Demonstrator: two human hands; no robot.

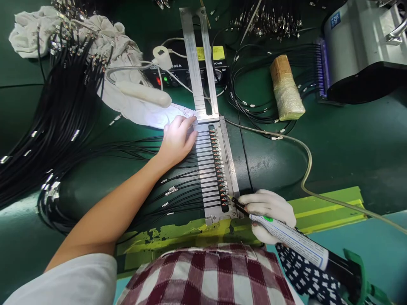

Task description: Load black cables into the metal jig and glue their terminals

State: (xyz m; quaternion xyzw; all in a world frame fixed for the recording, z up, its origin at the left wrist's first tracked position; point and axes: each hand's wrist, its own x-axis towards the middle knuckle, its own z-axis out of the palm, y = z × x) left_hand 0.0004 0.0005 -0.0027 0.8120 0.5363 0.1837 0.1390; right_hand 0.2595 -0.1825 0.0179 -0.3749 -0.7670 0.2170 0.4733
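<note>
A metal fixture (pixel 203 165) lies on the table in front of me, its slotted lid (pixel 193 63) swung back at the far end. Black cables (pixel 181 188) run side by side across it, their small metal-tipped ends (pixel 217 157) lined up over a dark slot. My bare left hand (pixel 178 137) rests at the fixture's upper left edge, thumb apart from the fingers, over the cables. In my white-gloved right hand (pixel 270 209) is a dispensing syringe (pixel 292 241) with a printed label. Its black nozzle (pixel 240 206) points at the lowest cable ends; whether it touches them I cannot tell.
A thick cable bundle (pixel 60 101) and white cloth (pixel 117 46) lie left. Behind the fixture sit a black controller box (pixel 174 76) and a lamp (pixel 144 93). A wrapped block (pixel 288 91) and a silver machine (pixel 365 46) stand right. A hose (pixel 307 161) crosses the table.
</note>
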